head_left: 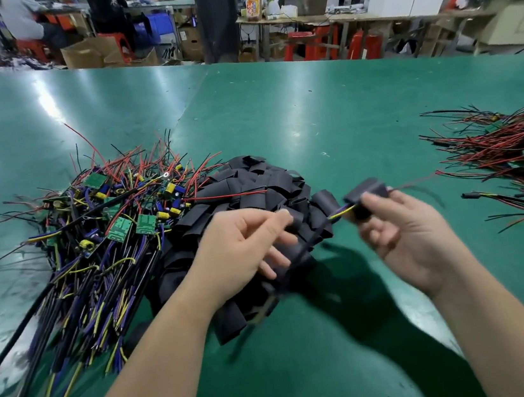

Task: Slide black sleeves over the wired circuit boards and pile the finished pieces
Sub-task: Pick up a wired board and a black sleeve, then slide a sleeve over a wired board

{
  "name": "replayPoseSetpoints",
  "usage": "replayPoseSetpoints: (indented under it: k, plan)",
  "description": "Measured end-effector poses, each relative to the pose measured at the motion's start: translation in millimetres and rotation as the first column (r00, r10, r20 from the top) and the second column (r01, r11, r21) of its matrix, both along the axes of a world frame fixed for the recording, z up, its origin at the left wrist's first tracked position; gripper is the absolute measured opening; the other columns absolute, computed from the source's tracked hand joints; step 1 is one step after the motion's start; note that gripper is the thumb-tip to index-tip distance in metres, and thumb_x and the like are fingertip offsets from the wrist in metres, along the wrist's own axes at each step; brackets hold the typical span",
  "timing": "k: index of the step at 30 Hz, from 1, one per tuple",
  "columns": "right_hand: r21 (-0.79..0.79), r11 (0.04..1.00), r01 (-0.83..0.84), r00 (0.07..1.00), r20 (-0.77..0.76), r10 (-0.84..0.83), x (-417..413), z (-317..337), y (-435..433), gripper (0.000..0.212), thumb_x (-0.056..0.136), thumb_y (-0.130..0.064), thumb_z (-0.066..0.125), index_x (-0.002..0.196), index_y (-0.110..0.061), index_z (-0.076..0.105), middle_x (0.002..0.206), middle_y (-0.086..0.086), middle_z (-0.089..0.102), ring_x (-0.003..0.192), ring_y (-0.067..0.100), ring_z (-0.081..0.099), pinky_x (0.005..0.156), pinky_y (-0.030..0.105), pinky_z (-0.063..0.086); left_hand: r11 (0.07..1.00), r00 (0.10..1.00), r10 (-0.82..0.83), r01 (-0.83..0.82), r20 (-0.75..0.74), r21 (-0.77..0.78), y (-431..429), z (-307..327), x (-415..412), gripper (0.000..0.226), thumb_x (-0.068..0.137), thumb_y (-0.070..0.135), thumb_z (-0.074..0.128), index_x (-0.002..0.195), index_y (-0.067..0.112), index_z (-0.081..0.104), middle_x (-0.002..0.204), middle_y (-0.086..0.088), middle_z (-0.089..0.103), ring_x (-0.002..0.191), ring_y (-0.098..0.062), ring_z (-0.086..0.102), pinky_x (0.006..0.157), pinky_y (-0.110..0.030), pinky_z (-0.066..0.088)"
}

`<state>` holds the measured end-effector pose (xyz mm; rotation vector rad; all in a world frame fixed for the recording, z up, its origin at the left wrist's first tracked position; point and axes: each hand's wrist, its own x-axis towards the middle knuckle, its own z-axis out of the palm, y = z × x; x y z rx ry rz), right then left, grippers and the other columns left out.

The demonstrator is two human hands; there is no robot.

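Our right hand (402, 236) is pinching one black sleeve (366, 192) between thumb and curled fingers (379, 236), above the green table (309, 109). The sleeve is looking matte and boxy, with yellow-blue wires (344, 211) trailing left and a thin red lead running right. Our left hand (243, 244) is pressing thumb to forefinger beside those wires; blur is hiding any grip. Loose sleeves (252, 183) are lying behind, bare wired boards (106, 218) far left, finished pieces (514, 148) far right.

Glossy green table (274, 103) – matt black sleeves (252, 183).
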<state>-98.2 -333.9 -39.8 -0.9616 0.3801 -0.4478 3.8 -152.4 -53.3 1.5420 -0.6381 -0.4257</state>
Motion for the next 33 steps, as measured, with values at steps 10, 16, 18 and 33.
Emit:
replayPoseSetpoints:
  k: [10, 16, 18, 33]
  plan:
    - [-0.881, 0.428, -0.203, 0.664, -0.445, -0.601, -13.4, -23.7, -64.8, 0.025, 0.081, -0.01, 0.069, 0.105, -0.016, 0.066, 0.095, 0.01, 0.067, 0.083, 0.026, 0.061, 0.065, 0.029, 0.045, 0.72, 0.514, 0.419, -0.69, 0.748, 0.071, 36.6, 3.8, 40.6, 0.025, 0.09, 0.003, 0.052, 0.108, 0.01, 0.067, 0.101, -0.007, 0.065, 0.096, -0.023, 0.058, 0.087, -0.023, 0.039]
    - [-0.877, 0.102, -0.47, 0.706, -0.442, -0.553, -5.6, -31.1, -51.8, 0.025, 0.086, -0.019, 0.066, 0.109, -0.023, 0.072, 0.129, 0.014, 0.053, 0.125, 0.033, 0.042, 0.098, 0.033, 0.033, 0.393, 0.366, 0.55, -0.906, 0.75, 0.154, 56.5, 20.1, 55.8, 0.029, 0.088, 0.009, 0.05, 0.11, 0.016, 0.066, 0.11, -0.011, 0.06, 0.106, -0.032, 0.049, 0.077, -0.035, 0.041]
    - [-0.828, 0.085, -0.555, 0.643, -0.491, -0.587, -4.4, -34.1, -55.8, 0.028, 0.088, -0.022, 0.063, 0.114, -0.019, 0.07, 0.131, 0.015, 0.053, 0.13, 0.031, 0.037, 0.101, 0.034, 0.028, 0.223, 0.449, 0.444, -0.894, 0.775, 0.389, 65.2, 24.1, 65.2, 0.031, 0.087, 0.018, 0.054, 0.117, 0.018, 0.063, 0.119, -0.015, 0.056, 0.113, -0.038, 0.046, 0.087, -0.044, 0.042]
    - [-0.857, 0.201, -0.475, 0.61, -0.485, -0.626, -4.3, -29.9, -39.1, 0.043, 0.089, -0.031, 0.059, 0.131, -0.023, 0.055, 0.139, 0.009, 0.037, 0.126, 0.035, 0.029, 0.1, 0.041, 0.033, 0.098, 0.609, 0.246, -0.79, 0.754, 0.606, 92.4, 30.1, 79.8, 0.04, 0.084, 0.042, 0.068, 0.12, 0.026, 0.062, 0.117, -0.013, 0.055, 0.108, -0.035, 0.057, 0.092, -0.043, 0.041]
